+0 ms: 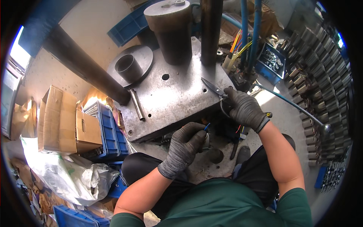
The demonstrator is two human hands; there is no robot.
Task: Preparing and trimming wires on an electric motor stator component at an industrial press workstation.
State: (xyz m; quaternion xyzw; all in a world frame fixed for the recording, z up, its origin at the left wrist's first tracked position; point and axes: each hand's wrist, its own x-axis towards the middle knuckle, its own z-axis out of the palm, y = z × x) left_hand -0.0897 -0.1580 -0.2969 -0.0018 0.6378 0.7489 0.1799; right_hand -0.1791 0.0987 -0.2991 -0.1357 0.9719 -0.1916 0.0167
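In dark grey knit gloves, both my hands are in front of a thick steel plate (176, 100). My left hand (185, 145) is closed just off the plate's near edge, with a thin blue wire-like piece (207, 126) pinched at the fingertips. At the plate's right edge, my right hand (245, 109) grips a pair of scissors (213, 87). The blades lie over the plate, pointing away and to the left. A handle loop hangs below the fingers. Whether the blades touch the plate I cannot tell.
A short tube (128, 69) stands on a round disc; a rod (137, 105) lies nearby. A heavy cylinder (170, 34) and dark posts (85, 62) rise around the plate. Coloured wires (238, 47) stand at back right. Stacked metal parts (321, 75) fill the right; cardboard boxes (56, 119) stand left.
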